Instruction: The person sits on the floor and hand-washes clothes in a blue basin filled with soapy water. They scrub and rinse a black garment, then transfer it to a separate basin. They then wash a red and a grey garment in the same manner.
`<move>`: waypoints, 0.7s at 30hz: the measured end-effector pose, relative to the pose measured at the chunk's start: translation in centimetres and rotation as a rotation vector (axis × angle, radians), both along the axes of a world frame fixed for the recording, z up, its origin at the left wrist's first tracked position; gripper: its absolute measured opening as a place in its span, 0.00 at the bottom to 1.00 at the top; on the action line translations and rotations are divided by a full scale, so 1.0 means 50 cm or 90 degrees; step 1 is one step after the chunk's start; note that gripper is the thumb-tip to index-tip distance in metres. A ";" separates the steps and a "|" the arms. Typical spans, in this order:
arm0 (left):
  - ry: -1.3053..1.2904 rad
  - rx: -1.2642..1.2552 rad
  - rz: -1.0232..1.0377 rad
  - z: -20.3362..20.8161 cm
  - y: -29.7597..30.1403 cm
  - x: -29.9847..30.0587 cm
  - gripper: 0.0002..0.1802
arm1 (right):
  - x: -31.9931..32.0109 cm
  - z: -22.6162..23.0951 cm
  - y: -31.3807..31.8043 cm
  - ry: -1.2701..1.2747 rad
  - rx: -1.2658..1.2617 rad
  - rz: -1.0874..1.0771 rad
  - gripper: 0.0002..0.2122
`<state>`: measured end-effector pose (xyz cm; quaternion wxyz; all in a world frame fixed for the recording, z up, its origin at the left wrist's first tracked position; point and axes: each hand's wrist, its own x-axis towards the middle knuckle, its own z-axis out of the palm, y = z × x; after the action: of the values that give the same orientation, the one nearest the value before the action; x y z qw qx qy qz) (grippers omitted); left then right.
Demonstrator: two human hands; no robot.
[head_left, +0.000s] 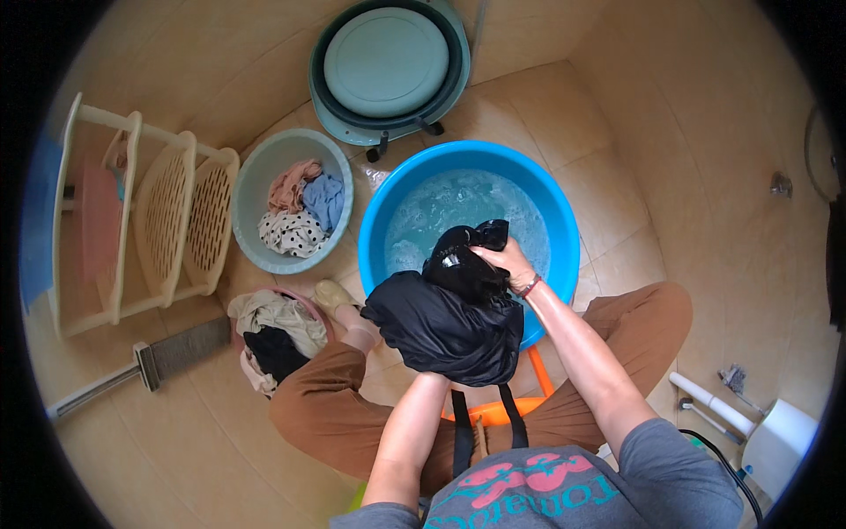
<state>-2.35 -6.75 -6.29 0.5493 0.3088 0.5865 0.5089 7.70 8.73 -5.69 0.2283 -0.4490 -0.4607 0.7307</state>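
Note:
A wet black garment [445, 322] is bunched over the near left rim of a blue basin [564, 203]. Its far end is dark and shiny, above the soapy water [458, 198]. With closed fingers, my right hand [508, 263] grips this wet end; a dark red band circles that wrist. My left forearm [405, 436] runs up under the near side of the garment, where cloth covers the hand and hides its fingers. Two black straps [463, 432] hang down below the garment, in front of my shirt.
Left of the basin stands a pale green tub [251, 251] with clothes. Nearer lies a pink basin [319, 309] of laundry, beside a flat mop [185, 353]. A beige rack [132, 220] stands far left; a folded basin [386, 62] leans at the back wall. An orange stool [493, 413] is beneath me.

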 end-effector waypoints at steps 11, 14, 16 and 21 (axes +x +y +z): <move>-0.007 -0.011 -0.046 -0.016 0.014 0.020 0.21 | -0.038 -0.026 -0.033 -0.110 0.120 -0.142 0.01; -0.006 -0.013 -0.034 -0.018 0.017 0.022 0.20 | -0.034 -0.053 -0.027 -0.145 -0.076 -0.205 0.10; -0.010 -0.010 -0.026 -0.016 0.025 0.024 0.20 | -0.025 -0.102 -0.029 -0.257 0.182 -0.207 0.14; -0.025 0.009 -0.028 -0.003 0.056 0.029 0.20 | 0.013 -0.127 0.001 -0.338 0.286 -0.182 0.28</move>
<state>-0.91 -3.95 -6.46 0.5692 0.3155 0.5651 0.5070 8.36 8.77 -12.06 0.2931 -0.6213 -0.5854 0.4305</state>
